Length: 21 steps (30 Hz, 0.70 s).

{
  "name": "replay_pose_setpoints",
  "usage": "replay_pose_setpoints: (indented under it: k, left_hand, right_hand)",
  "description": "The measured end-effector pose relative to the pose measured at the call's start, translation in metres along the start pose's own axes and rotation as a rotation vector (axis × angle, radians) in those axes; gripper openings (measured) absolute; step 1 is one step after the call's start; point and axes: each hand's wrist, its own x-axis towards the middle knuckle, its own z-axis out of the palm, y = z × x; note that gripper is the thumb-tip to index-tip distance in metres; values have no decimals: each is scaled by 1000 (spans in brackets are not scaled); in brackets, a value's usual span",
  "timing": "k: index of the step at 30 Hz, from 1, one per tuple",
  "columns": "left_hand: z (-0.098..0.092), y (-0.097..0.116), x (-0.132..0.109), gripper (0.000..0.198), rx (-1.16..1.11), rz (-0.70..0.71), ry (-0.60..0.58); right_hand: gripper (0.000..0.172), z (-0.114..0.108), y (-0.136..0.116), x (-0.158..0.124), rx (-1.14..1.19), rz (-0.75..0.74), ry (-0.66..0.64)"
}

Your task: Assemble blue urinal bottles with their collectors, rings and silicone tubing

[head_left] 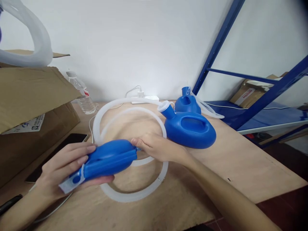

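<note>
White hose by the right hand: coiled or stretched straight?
Coiled: the white hose curves round in wide loops near the right hand.

- A cardboard box (36, 86) stands at left with its flaps spread, a printed label (36, 123) on its side.
- A clear water bottle (83, 96) with a red-and-white wrapper leans beside the box.
- A dark phone (76, 138), partly hidden, lies on the wooden table (245, 166) near the box.
- A white power strip (152, 98) sits against the pale wall (120, 45), a plug (141, 94) in it and a cord (132, 89) looping from the plug.
- A blue metal rack (218, 40) rises at right, an opened carton (251, 93) on its shelf (276, 112).
- Dark red floor (281, 210) shows below the table's right-hand edge.
</note>
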Motion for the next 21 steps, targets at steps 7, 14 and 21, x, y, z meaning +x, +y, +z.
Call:
replay_pose_setpoints:
  k: [7, 14, 21]
  left_hand:
    - [36, -4, 42, 46, 81, -142, 329]
    - [36, 24, 58, 59, -301, -837, 114]
    - [37, 33, 44, 51, -131, -633, 170]
  right_hand:
    - [44, 5, 15, 5, -559, -220, 349]
    - [22, 31, 7, 11, -906, 129, 262]
    - [22, 31, -4, 16, -851, 241, 150]
